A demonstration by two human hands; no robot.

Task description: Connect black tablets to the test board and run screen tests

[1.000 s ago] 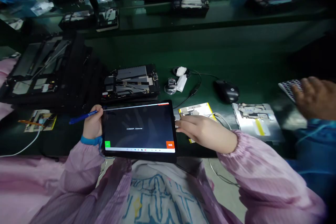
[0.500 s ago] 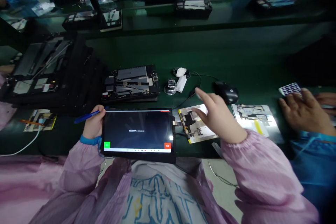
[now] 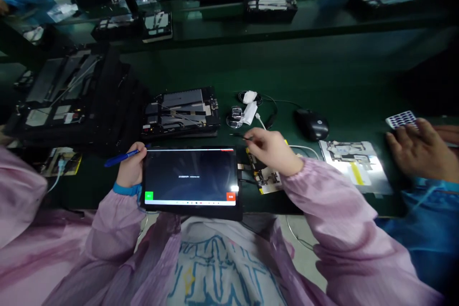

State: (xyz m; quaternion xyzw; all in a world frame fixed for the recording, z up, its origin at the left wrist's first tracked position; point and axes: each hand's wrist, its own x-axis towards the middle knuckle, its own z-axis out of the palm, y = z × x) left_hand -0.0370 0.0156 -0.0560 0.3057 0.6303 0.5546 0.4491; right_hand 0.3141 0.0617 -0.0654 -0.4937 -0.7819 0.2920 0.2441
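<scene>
The green workbench (image 3: 315, 81) filled my view, with a second bench beyond it where people in blue smocks were working. At the left of the near bench sat a tall black stack of tablet housings (image 3: 60, 100), and just right of it lay a lower stack of opened tablet frames (image 3: 179, 114).

Directly in front of the wearer, between both hands, lay a tablet (image 3: 190, 177), its dark screen lit, with a green button at the lower left and a red one at the lower right. A short flex strip (image 3: 243, 166) ran from its right edge to a circuit board assembly (image 3: 265, 177) with yellow tape along it, lying just beside the tablet.

The left hand (image 3: 131, 167), in a pink sleeve with a blue wristband (image 3: 124, 189), was closed around a blue pen (image 3: 125, 158), resting against the tablet's top left corner. The right hand (image 3: 272, 150) hovered over the board, its fingertips (image 3: 253, 138) pinched on a thin dark sliver, too small for me to identify.

Farther right were a black HP mouse (image 3: 311, 124) and a silver plate with a yellow stripe (image 3: 353, 165). A co-worker's open hand (image 3: 423, 150), in a blue sleeve, lay beside that plate.
</scene>
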